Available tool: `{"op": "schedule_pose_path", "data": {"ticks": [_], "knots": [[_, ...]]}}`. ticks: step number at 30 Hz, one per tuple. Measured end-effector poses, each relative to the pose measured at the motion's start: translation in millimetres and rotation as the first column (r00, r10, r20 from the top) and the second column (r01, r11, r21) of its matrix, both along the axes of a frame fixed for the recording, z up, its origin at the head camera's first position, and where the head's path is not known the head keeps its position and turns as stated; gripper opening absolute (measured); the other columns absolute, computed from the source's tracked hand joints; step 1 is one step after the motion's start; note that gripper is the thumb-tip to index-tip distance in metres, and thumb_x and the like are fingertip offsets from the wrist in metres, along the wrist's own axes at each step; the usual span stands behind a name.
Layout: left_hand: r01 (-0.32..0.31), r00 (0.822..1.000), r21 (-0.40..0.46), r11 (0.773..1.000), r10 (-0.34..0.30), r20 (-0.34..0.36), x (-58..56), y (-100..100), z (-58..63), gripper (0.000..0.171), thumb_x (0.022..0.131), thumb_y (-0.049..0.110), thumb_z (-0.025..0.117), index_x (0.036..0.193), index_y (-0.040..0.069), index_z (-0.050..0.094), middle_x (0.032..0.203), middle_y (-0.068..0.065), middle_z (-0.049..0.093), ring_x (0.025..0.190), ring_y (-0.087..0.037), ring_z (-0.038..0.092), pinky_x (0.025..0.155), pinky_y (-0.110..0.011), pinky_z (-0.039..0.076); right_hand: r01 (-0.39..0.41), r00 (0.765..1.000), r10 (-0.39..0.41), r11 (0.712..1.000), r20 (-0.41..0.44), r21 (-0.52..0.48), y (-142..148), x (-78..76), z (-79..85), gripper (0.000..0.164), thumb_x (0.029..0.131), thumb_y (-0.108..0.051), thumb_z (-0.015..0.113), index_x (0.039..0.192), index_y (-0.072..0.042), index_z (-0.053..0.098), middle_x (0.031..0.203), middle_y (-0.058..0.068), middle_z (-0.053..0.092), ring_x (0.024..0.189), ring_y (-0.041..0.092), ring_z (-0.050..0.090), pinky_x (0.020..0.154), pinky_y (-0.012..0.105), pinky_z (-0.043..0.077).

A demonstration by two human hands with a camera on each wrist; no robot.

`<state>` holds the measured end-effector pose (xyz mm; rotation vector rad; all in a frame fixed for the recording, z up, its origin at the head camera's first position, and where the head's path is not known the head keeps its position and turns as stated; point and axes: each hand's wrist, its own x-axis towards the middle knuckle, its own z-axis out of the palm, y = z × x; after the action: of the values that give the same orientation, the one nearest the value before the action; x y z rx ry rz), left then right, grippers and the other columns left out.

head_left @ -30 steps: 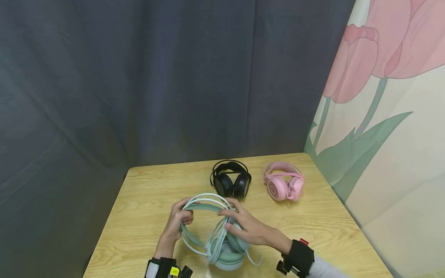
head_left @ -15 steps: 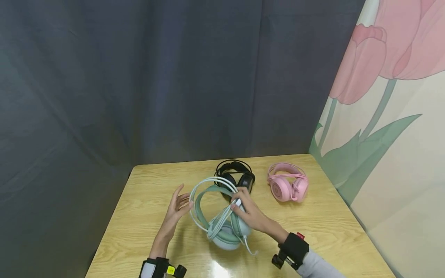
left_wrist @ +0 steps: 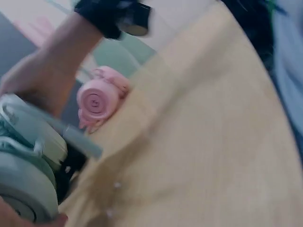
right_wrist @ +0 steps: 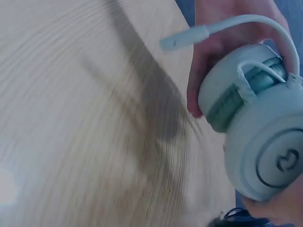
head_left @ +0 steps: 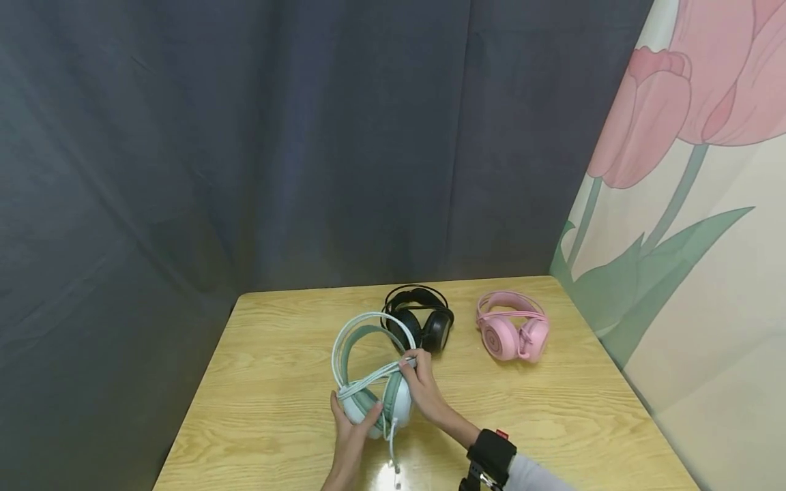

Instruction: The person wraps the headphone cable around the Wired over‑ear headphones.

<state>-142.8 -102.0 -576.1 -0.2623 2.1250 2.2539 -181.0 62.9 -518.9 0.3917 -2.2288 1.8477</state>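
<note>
Mint-and-white headphones (head_left: pixel 402 404) are held up over the wooden table by both hands, headband upward. Several strands of their white cable (head_left: pixel 376 376) run across from one side to the other. Cupping the left earcup from below, the left hand (head_left: pixel 351 440) has its thumb on the front and fingers around the outside. The right hand (head_left: pixel 424 389) grips the opposite side, above the right earcup. From the lower edge hangs a thin white microphone boom (right_wrist: pixel 184 38), large in the right wrist view. That view also shows a heart mark on one earcup (right_wrist: pixel 284 158).
Black headphones (head_left: pixel 436 331) stand at the table's back, just behind the held pair. To their right are pink headphones (head_left: pixel 500 337). A dark curtain (head_left: pixel 344 136) hangs behind the wooden table (head_left: pixel 276 409), and a tulip-print cloth (head_left: pixel 706 273) covers the right side.
The left hand has left the headband side, opened, and moved down to cup the left earcup. The headphones have lifted and turned more upright, the right hand keeping its grip.
</note>
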Motion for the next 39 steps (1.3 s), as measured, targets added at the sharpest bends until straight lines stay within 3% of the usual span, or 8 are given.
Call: {"op": "schedule_pose_path", "data": {"ticks": [2,5,8,12,16,21,29,39], "knots": [[-0.084,0.996,-0.083,0.993,0.086,0.025,-5.8,-5,1.1,0.095,0.090,0.033,0.071,0.153,-0.003,0.010,0.137,-0.028,0.043,0.126,-0.042,0.045,0.108,-0.057,0.031,-0.021,0.998,0.021,1.000,0.063,-0.013,-6,-1.2,0.4,0.013,0.102,0.002,0.043,0.110,0.011,0.046,0.111,0.023,0.041,0.101,0.026,0.039,0.085,0.027,0.033],[-0.130,0.988,-0.220,0.967,0.144,0.051,-18.3,-20,2.4,0.086,0.090,0.040,0.068,0.150,-0.004,0.025,0.134,-0.029,0.048,0.120,-0.042,0.051,0.102,-0.054,0.039,-0.062,0.989,0.059,0.998,0.139,0.014,-10,-7.0,1.3,0.020,0.103,-0.003,0.043,0.119,0.009,0.049,0.117,0.025,0.044,0.107,0.030,0.043,0.089,0.035,0.038],[-0.135,0.985,-0.299,0.945,0.161,0.067,-30.5,-35,3.3,0.087,0.090,0.043,0.066,0.153,0.000,0.023,0.134,-0.032,0.050,0.112,-0.041,0.057,0.094,-0.053,0.044,-0.128,0.980,0.117,0.990,0.163,0.058,-11,-20.1,-11.7,0.035,0.105,-0.005,0.040,0.136,0.009,0.044,0.131,0.033,0.041,0.122,0.044,0.041,0.100,0.054,0.037],[-0.116,0.985,-0.316,0.942,0.149,0.081,-45.4,-53,2.7,0.090,0.091,0.045,0.063,0.156,0.005,0.015,0.135,-0.035,0.048,0.110,-0.040,0.059,0.090,-0.051,0.046,-0.162,0.975,0.148,0.984,0.168,0.077,-4,-36.5,-38.0,0.050,0.107,-0.012,0.037,0.153,0.005,0.024,0.152,0.032,0.023,0.141,0.048,0.019,0.107,0.066,0.026],[-0.115,0.984,-0.329,0.937,0.152,0.089,-64.2,-72,1.3,0.091,0.091,0.047,0.062,0.157,0.006,0.013,0.138,-0.035,0.045,0.114,-0.042,0.056,0.090,-0.047,0.046,-0.147,0.976,0.128,0.984,0.174,0.103,10,-33.3,-40.7,0.052,0.108,-0.013,0.037,0.155,0.001,0.020,0.153,0.032,0.018,0.136,0.053,0.024,0.104,0.066,0.030],[-0.117,0.980,-0.354,0.928,0.166,0.113,-94.1,-101,0.8,0.093,0.090,0.048,0.062,0.158,0.006,0.014,0.141,-0.034,0.042,0.117,-0.042,0.053,0.084,-0.041,0.049,-0.132,0.984,0.108,0.977,0.144,0.168,25,-14.9,-41.7,0.046,0.106,-0.011,0.040,0.149,0.005,0.032,0.144,0.034,0.026,0.122,0.056,0.040,0.096,0.068,0.038],[-0.138,0.969,-0.354,0.925,0.199,0.143,-132.4,-128,3.7,0.089,0.090,0.047,0.058,0.158,0.007,0.017,0.149,-0.030,0.034,0.128,-0.042,0.040,0.107,-0.054,0.031,-0.097,0.995,0.094,0.968,0.024,0.231,40,6.1,-27.8,0.031,0.100,0.002,0.048,0.129,0.013,0.053,0.129,0.037,0.042,0.104,0.049,0.057,0.086,0.056,0.051],[-0.182,0.960,-0.415,0.891,0.252,0.119,-149.1,-132,2.0,0.069,0.092,0.042,0.058,0.145,0.001,0.039,0.139,-0.029,0.044,0.124,-0.045,0.040,0.105,-0.059,0.029,-0.063,0.997,0.074,0.954,-0.026,0.294,56,-3.5,-58.2,0.029,0.102,-0.007,0.050,0.125,0.010,0.060,0.130,0.031,0.050,0.108,0.041,0.060,0.082,0.040,0.055]]}}
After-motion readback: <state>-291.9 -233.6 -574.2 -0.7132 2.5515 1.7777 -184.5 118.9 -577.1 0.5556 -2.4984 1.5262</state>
